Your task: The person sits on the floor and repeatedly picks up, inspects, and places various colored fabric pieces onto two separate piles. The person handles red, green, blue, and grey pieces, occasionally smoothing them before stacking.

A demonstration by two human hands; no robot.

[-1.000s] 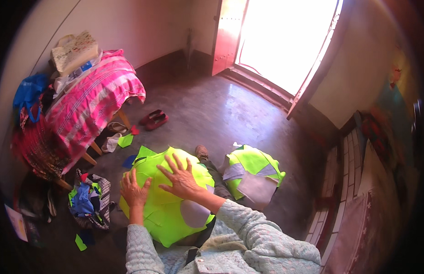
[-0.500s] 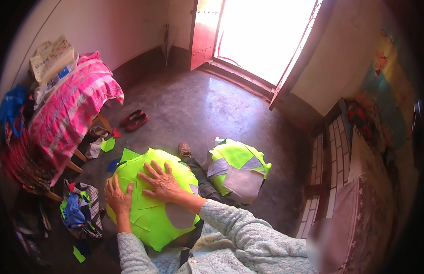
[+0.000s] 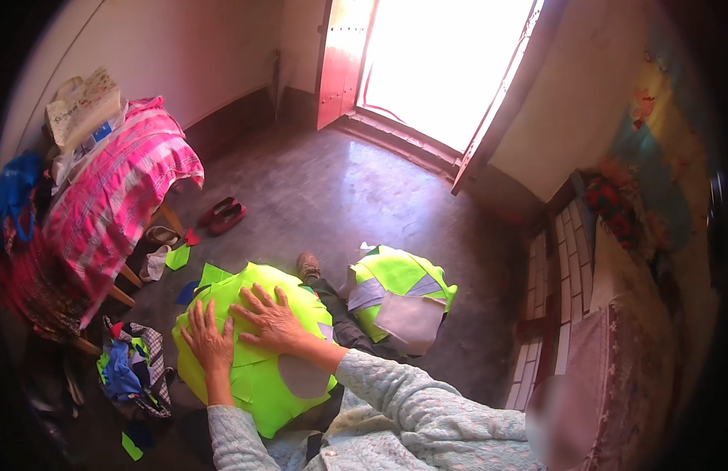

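Observation:
A large rounded bundle of neon yellow-green cloth (image 3: 254, 392), layered with flat cut pieces, lies in front of me, over or beside my legs. My left hand (image 3: 210, 339) rests flat on its left part, fingers spread and pointing away from me. Further right, my right hand (image 3: 271, 320) reaches across the top with its fingers apart, palm down on the cloth. A grey round patch (image 3: 305, 377) shows below my right wrist. Neither hand grips anything that I can see. Beyond my shoe (image 3: 308, 265) and trouser leg sits a second neon bundle (image 3: 399, 271) with grey bands and a grey square piece (image 3: 411, 320).
At left, a pink checked cloth (image 3: 117, 192) covers furniture with wooden legs. Dark red shoes (image 3: 223, 215) lie near it. A checked bag of scraps (image 3: 154, 353) sits on the floor at lower left. Ahead is an open doorway (image 3: 446, 71); a brick-patterned ledge (image 3: 564, 275) runs along the right.
My left hand has slid inward from the bundle's left edge, closer to my right hand. The right hand stays on the cloth. The whole view has shifted slightly.

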